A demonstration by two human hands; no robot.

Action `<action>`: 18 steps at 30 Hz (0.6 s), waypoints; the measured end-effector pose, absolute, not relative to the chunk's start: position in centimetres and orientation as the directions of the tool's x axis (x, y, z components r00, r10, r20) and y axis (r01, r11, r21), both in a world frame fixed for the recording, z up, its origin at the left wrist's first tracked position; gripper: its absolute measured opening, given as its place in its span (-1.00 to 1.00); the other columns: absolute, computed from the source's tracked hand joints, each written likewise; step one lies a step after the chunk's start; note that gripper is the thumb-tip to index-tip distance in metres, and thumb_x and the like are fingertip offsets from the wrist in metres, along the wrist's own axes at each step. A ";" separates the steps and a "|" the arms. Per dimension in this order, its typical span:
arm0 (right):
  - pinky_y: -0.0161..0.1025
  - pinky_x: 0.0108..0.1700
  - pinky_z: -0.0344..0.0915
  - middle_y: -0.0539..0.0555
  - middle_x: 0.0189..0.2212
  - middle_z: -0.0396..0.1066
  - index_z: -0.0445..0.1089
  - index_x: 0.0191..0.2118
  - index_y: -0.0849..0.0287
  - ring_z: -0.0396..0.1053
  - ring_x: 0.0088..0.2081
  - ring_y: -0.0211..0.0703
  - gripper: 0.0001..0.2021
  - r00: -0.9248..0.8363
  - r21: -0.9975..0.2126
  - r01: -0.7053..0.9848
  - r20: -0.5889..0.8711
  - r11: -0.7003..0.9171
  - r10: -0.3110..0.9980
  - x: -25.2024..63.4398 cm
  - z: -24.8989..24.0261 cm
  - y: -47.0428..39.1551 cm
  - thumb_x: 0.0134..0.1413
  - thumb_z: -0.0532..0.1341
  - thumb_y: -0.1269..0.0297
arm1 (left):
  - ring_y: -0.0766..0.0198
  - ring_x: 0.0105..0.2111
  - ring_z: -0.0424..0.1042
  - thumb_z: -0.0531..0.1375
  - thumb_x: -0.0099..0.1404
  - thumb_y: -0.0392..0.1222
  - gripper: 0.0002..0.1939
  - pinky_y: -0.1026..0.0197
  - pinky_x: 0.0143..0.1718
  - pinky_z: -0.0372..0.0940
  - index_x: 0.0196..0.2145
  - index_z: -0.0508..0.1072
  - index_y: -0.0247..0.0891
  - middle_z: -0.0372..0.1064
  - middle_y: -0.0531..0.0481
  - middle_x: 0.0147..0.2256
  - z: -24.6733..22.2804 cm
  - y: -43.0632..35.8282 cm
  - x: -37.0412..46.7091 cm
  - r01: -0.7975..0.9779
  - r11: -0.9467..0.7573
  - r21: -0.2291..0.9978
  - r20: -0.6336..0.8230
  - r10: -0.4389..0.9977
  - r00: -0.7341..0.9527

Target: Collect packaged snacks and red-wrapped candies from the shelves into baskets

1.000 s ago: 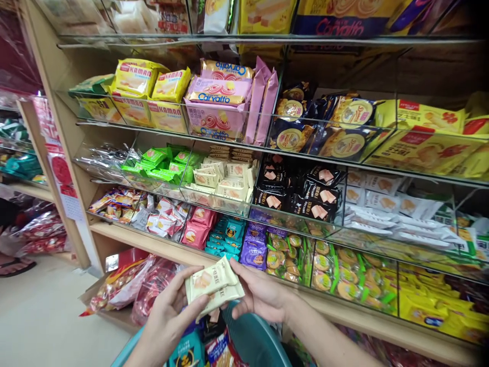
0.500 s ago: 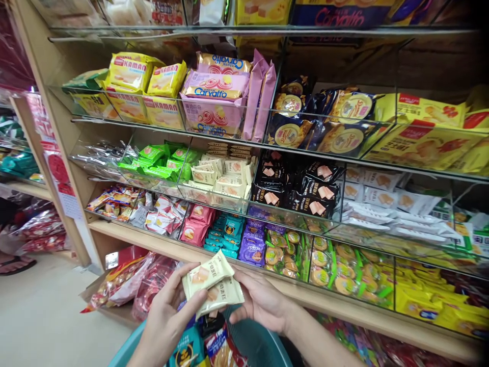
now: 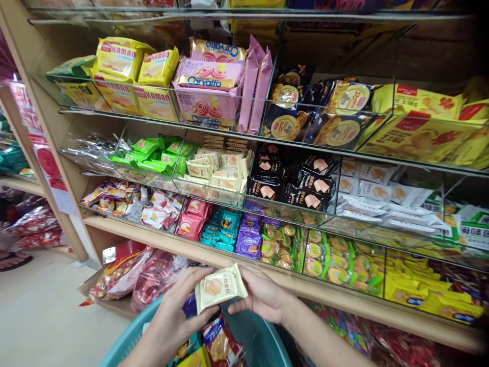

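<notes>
A cream-coloured snack packet (image 3: 220,287) with a picture of pale cake slices is held level in front of me. My left hand (image 3: 187,300) is closed on its left side, thumb underneath and fingers along the edge. At the right end, my right hand (image 3: 263,298) grips the packet's corner, its fingers partly behind it. Only one packet shows; whether a second lies beneath it I cannot tell. Below both hands is a teal plastic basket (image 3: 280,340), holding a red-and-blue snack packet (image 3: 221,340), a yellow packet (image 3: 194,358) and others partly covered by my left arm.
Glass-divided shelves rise ahead. Matching cream packets (image 3: 225,179) fill one compartment, between green packets (image 3: 147,155) and black packets (image 3: 311,186). The wooden shelf edge (image 3: 153,238) runs just beyond my hands. Red bags (image 3: 153,280) sit low on the left, and a person's sandalled foot (image 3: 13,261) is at far left.
The two cream packets that were fanned apart now appear as one, turned flatter. My hands have come closer together around it. The view has shifted slightly, so the shelves sit higher and further left.
</notes>
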State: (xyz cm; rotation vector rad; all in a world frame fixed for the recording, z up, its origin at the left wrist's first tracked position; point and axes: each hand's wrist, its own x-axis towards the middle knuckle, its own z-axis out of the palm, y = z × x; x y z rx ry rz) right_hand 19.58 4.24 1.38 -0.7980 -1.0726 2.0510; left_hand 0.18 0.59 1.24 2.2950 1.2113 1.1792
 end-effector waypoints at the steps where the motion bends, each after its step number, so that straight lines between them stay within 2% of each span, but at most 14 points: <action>1: -0.32 -0.46 0.39 0.16 -0.29 0.46 0.33 -0.10 0.25 0.42 -0.41 -0.25 -0.62 -0.579 -0.858 -0.275 -0.212 -0.434 0.787 19.6 1.2 4.2 0.14 0.06 0.05 | 0.21 -0.08 0.35 0.20 0.16 -0.13 -0.55 0.24 -0.10 0.31 0.01 0.25 -0.06 0.34 -0.01 -0.07 1.2 0.6 0.3 0.547 -0.606 0.577 0.528 0.788 0.317; 4: -0.30 -0.43 0.37 0.17 -0.29 0.45 0.31 -0.08 0.25 0.41 -0.38 -0.23 -0.53 -0.579 -0.881 -0.234 -0.214 -0.412 0.787 19.9 1.0 4.3 0.13 0.00 -0.06 | 0.21 -0.09 0.35 0.19 0.17 -0.15 -0.58 0.23 -0.11 0.31 0.00 0.26 -0.07 0.33 -0.01 -0.08 1.2 0.5 0.5 0.535 -0.598 0.597 0.515 0.797 0.315; 6: -0.24 -0.39 0.36 0.18 -0.25 0.42 0.26 -0.01 0.22 0.41 -0.33 -0.18 -0.44 -0.554 -0.929 -0.167 -0.189 -0.331 0.811 20.3 1.3 4.4 0.11 -0.08 -0.15 | 0.21 -0.09 0.35 0.19 0.17 -0.16 -0.57 0.23 -0.11 0.31 0.00 0.25 -0.07 0.33 -0.01 -0.08 1.1 0.4 0.5 0.534 -0.586 0.610 0.501 0.807 0.313; 7: -0.20 -0.34 0.36 0.18 -0.21 0.40 0.22 0.03 0.19 0.40 -0.28 -0.15 -0.41 -0.525 -0.964 -0.111 -0.150 -0.242 0.838 20.6 1.7 4.5 0.10 -0.11 -0.18 | 0.21 -0.10 0.35 0.19 0.16 -0.17 -0.57 0.22 -0.11 0.30 0.00 0.25 -0.06 0.33 0.00 -0.08 1.0 0.4 0.5 0.536 -0.582 0.612 0.495 0.810 0.314; 9: -0.10 -0.16 0.30 0.18 -0.08 0.33 0.13 0.10 0.13 0.34 -0.13 -0.10 -0.40 -0.473 -0.996 0.080 0.005 0.048 0.881 21.1 2.9 4.5 0.08 -0.07 -0.19 | 0.21 -0.10 0.35 0.20 0.16 -0.19 -0.57 0.22 -0.11 0.30 0.00 0.25 -0.06 0.33 0.00 -0.08 0.9 0.4 0.5 0.546 -0.573 0.612 0.483 0.817 0.316; 10: -0.06 -0.05 0.23 0.17 -0.01 0.27 0.08 0.14 0.10 0.27 -0.04 -0.08 -0.37 -0.478 -0.952 0.206 0.104 0.227 0.872 21.3 3.6 4.4 0.04 0.00 -0.18 | 0.21 -0.09 0.34 0.20 0.16 -0.20 -0.57 0.22 -0.11 0.30 -0.01 0.25 -0.06 0.32 0.00 -0.09 0.9 0.5 0.6 0.551 -0.571 0.608 0.480 0.818 0.318; 11: -0.03 0.04 0.13 0.17 0.05 0.21 0.04 0.16 0.08 0.19 0.03 -0.05 -0.32 -0.514 -0.857 0.327 0.192 0.398 0.836 21.5 4.3 4.3 -0.03 0.09 -0.17 | 0.21 -0.09 0.34 0.19 0.16 -0.21 -0.57 0.22 -0.11 0.29 -0.01 0.25 -0.06 0.32 0.00 -0.09 0.9 0.5 0.6 0.555 -0.573 0.603 0.480 0.816 0.321; 13: -0.01 0.14 -0.03 0.15 0.10 0.14 0.01 0.18 0.06 0.05 0.12 0.00 -0.19 -0.634 -0.592 0.485 0.268 0.643 0.725 21.4 5.6 4.0 -0.18 0.24 -0.13 | 0.21 -0.08 0.33 0.19 0.16 -0.24 -0.57 0.22 -0.11 0.29 -0.01 0.24 -0.07 0.32 -0.01 -0.09 0.9 0.6 0.6 0.559 -0.583 0.590 0.488 0.809 0.329; 15: 0.02 0.16 -0.12 0.15 0.08 0.17 0.02 0.17 0.08 0.03 0.12 0.01 -0.18 -0.715 -0.371 0.543 0.266 0.753 0.646 21.0 6.1 3.7 -0.23 0.30 -0.06 | 0.21 -0.08 0.33 0.18 0.17 -0.25 -0.57 0.22 -0.11 0.29 0.00 0.23 -0.07 0.31 -0.01 -0.08 0.9 0.7 0.8 0.562 -0.594 0.576 0.495 0.800 0.338; 18: 0.02 0.17 -0.19 0.14 -0.02 0.27 0.10 0.08 0.15 0.11 0.06 -0.04 -0.36 -0.740 -0.208 0.588 0.250 0.781 0.624 20.4 5.7 3.4 -0.13 0.29 0.10 | 0.21 -0.06 0.32 0.17 0.17 -0.26 -0.56 0.22 -0.09 0.28 0.01 0.22 -0.08 0.29 -0.02 -0.07 0.8 0.7 0.9 0.571 -0.601 0.559 0.491 0.795 0.357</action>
